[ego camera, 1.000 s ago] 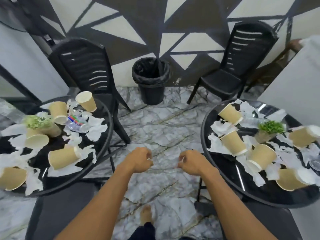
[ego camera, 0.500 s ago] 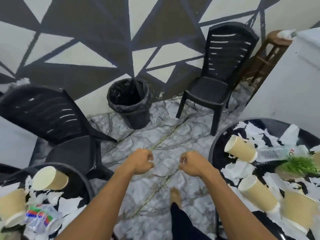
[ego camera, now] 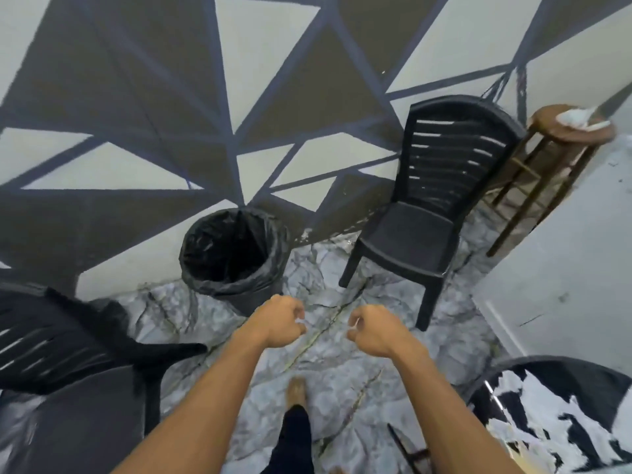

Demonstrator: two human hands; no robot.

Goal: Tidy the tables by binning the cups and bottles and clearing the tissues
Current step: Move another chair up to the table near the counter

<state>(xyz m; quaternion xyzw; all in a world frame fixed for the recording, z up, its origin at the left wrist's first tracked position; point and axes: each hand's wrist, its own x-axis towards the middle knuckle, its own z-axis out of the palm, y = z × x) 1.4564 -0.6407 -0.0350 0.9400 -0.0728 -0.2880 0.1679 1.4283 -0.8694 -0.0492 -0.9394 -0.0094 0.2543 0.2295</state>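
My left hand [ego camera: 278,323] and my right hand [ego camera: 372,331] are held out side by side over the marble floor, both with curled fingers. A small white scrap, seemingly tissue, shows at the fingertips of each. The black bin [ego camera: 232,254] with a black liner stands against the wall just beyond my left hand, its mouth open. At the lower right, part of the round black table [ego camera: 533,362] is in view, strewn with torn white tissues [ego camera: 513,395]. No cups or bottles are in view.
A black plastic chair [ego camera: 68,354] stands at the left and another [ego camera: 427,217] right of the bin. A wooden stool [ego camera: 547,165] with a white wad on it leans at the far right by a white wall. My foot [ego camera: 297,391] is on the floor.
The view has moved forward and up toward the bin. The left table and the cups on both tables have dropped out of sight. Both hands keep their curled pose.
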